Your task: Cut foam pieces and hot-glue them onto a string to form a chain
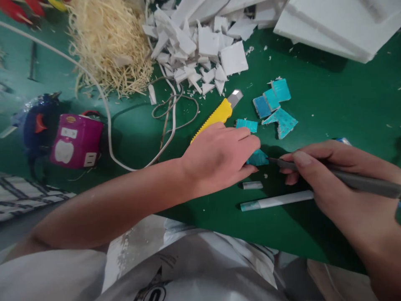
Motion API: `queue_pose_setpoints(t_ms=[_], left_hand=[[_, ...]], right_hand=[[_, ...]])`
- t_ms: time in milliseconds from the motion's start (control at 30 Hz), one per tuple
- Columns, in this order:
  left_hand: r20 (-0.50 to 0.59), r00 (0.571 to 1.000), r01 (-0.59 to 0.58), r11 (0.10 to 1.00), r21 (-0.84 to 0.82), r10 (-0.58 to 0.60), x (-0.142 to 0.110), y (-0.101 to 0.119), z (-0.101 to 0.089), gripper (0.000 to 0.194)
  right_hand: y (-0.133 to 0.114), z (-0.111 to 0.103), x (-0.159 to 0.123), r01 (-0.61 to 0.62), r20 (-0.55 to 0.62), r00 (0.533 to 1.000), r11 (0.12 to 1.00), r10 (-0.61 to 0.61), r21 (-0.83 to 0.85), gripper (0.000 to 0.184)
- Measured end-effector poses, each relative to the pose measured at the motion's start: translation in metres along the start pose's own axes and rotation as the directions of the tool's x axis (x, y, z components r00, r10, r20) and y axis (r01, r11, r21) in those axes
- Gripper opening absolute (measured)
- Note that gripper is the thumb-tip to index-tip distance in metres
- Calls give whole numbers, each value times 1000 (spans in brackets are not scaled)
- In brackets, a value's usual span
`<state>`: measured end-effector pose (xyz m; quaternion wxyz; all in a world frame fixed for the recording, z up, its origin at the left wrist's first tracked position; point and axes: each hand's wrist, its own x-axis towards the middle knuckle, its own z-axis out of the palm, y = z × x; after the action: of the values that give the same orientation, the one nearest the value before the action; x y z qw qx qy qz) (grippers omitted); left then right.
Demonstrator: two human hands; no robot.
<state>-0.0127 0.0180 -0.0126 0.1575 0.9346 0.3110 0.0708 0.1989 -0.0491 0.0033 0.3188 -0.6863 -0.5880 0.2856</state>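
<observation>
Between the two hands, a small turquoise piece [258, 158], partly hidden, narrows rightward to a point; the left hand [221, 156] pinches it. The right hand [326, 171] grips a grey pen [366, 182], tip at that point. Similar turquoise chips [281, 90] lie beyond on the green counter [328, 108], near a yellow cutter [216, 115].

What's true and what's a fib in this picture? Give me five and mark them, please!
1. The right hand holds a grey tool. True.
2. The yellow cutter has its blade sticking out. True.
3. The cutter lies on the straw. False: it lies on the green table.
4. The left hand touches a small blue piece. True.
5. Every blue piece is square. False: a loose notched piece isn't.
</observation>
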Motion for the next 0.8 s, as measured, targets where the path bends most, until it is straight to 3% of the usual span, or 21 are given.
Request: queue_pose_setpoints(t_ms=[300,633,800], left_hand=[[21,1000,18,1000,-15,-18,2,1,-2,23],[3,1000,2,1000,-18,-2,1,-1,-1,20],[18,1000,11,1000,-24,-11,2,0,-2,22]], right_hand=[[-7,5,-4,-54,-38,998,998,55,22,22],[7,-1,2,112,20,993,993,-113,24,16],[1,0,0,35,20,999,999,-35,0,19]])
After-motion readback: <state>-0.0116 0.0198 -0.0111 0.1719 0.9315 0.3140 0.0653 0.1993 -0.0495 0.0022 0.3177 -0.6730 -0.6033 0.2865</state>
